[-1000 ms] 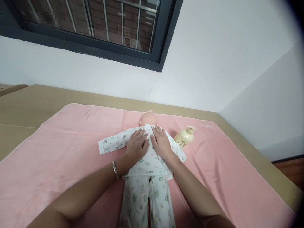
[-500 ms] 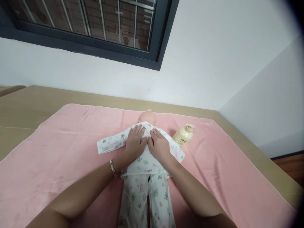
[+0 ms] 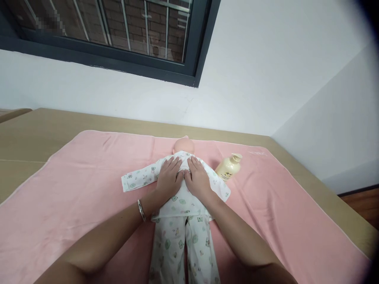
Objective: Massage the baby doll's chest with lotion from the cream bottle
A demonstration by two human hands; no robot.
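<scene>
White printed cloth nearest: trousers (image 3: 167, 246) of a dressed doll (image 3: 186, 205), laid out lengthwise on a pink blanket (image 3: 89, 169), legs toward the wearer. Two bare forearms reach in, one on either side; silvery bracelet (image 3: 141, 210) on the left wrist. Change over the last second, small: thumbs now sit closer together than at first, and the ridge of cloth seen between the hands half a second ago looks flatter. Judgement: contact has shifted only slightly, the work staying on the same upper part of the shirt (image 3: 177, 207). Left hand (image 3: 168, 179): flat, palm down, fingers extended and nearly side by side, thumb angled inward; rests on the shirt, grasping nothing that shows. Right hand (image 3: 197, 179): a mirror of it, fingertips just below the collar; whether the two thumbs touch, cannot tell. Pressure not readable either. Doll's bare head (image 3: 184, 146) lies just beyond the fingertips. One sleeve stretches out past the left hand, the other past the right, a pale yellow bottle (image 3: 228, 167) just beside it, base partly hidden. Farther off: wooden table (image 3: 20, 138), white wall (image 3: 245, 79), dark-framed window (image 3: 194, 59) with bars and brickwork behind.
</scene>
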